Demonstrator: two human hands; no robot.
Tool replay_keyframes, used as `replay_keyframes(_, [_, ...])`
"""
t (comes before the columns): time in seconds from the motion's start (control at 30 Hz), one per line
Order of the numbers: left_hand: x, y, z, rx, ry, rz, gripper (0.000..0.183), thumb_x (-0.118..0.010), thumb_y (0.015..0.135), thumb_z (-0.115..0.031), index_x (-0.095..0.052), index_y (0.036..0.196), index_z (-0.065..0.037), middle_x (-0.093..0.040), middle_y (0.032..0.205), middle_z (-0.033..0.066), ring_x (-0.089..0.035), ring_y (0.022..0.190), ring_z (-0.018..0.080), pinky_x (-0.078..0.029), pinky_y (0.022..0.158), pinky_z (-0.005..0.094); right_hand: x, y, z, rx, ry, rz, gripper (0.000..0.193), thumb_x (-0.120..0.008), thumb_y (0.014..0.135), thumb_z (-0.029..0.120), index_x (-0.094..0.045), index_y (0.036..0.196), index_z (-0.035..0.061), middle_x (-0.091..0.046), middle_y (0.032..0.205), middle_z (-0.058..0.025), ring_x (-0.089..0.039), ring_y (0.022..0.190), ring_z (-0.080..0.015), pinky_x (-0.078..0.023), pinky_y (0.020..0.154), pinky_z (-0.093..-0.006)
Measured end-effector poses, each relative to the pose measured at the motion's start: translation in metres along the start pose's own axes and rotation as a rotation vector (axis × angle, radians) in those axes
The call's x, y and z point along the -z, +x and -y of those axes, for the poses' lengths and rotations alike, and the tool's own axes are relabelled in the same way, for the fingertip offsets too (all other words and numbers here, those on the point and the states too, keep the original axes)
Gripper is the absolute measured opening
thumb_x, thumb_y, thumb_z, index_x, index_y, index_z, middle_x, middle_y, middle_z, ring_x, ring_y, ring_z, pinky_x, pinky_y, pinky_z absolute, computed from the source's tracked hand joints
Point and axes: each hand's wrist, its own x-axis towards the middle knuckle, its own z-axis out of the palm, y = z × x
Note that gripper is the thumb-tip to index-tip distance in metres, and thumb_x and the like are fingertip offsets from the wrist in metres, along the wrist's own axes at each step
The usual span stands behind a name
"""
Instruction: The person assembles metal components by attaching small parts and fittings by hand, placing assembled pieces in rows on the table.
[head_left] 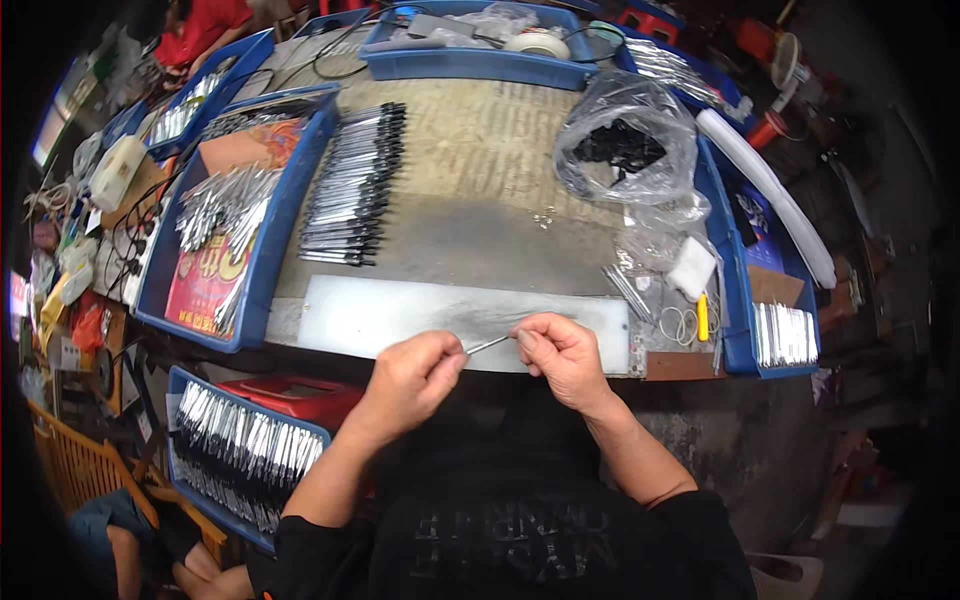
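Note:
A slim silver metal rod [488, 345] spans the gap between my hands, over the near edge of a white board [400, 312]. My left hand [412, 378] pinches its left end between thumb and fingers. At the other end, my right hand [562, 362] grips it between thumb and forefinger, with the other fingers curled. What the fingertips cover is hidden. Beyond the board, a long row of silver rods with black ends [352, 185] lies side by side on the table [450, 240].
Left stands a blue tray [315, 170] of loose metal rods; below it, a blue bin [320, 437] holds many more. A clear plastic bag [622, 110] with black pieces sits at the back right. Nearer are a yellow-handled tool [702, 318] and a white block [691, 268].

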Motion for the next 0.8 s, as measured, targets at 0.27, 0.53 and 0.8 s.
replay_keyframes(0.27, [-0.029, -0.006, -0.001, -0.010, 0.023, -0.048, 0.008, -0.063, 0.077, -0.002, -0.057, 0.081, -0.001, -0.059, 0.069, 0.0110, -0.058, 0.058, 0.0259, -0.046, 0.054, 0.0318, 0.019, -0.003, -0.008, 0.086, -0.505, -0.319, 0.020, -0.059, 0.088, 0.018, -0.058, 0.096, -0.0006, -0.058, 0.069, -0.0070, -0.052, 0.059, -0.0125, -0.044, 0.056, -0.0274])
replay_keyframes(0.53, [-0.036, -0.010, -0.005, 0.063, -0.086, -0.021, 0.008, -0.064, 0.078, -0.003, -0.059, 0.084, 0.000, -0.061, 0.071, 0.0090, -0.061, 0.062, 0.0189, -0.047, 0.057, 0.0269, 0.025, -0.010, 0.004, -0.122, 0.069, -0.078, 0.019, -0.055, 0.091, 0.019, -0.056, 0.082, 0.0020, -0.046, 0.064, 0.0043, -0.038, 0.056, -0.0032, -0.032, 0.049, -0.0197])
replay_keyframes(0.8, [-0.036, 0.000, -0.007, 0.112, -0.253, 0.243, 0.016, -0.059, 0.084, -0.008, -0.063, 0.097, 0.002, -0.063, 0.072, 0.0087, -0.059, 0.065, 0.0184, -0.046, 0.061, 0.0273, 0.029, -0.012, 0.005, 0.041, -0.219, 0.008, 0.018, -0.054, 0.091, 0.016, -0.057, 0.084, -0.0006, -0.047, 0.065, 0.0018, -0.041, 0.062, -0.0051, -0.037, 0.053, -0.0234])
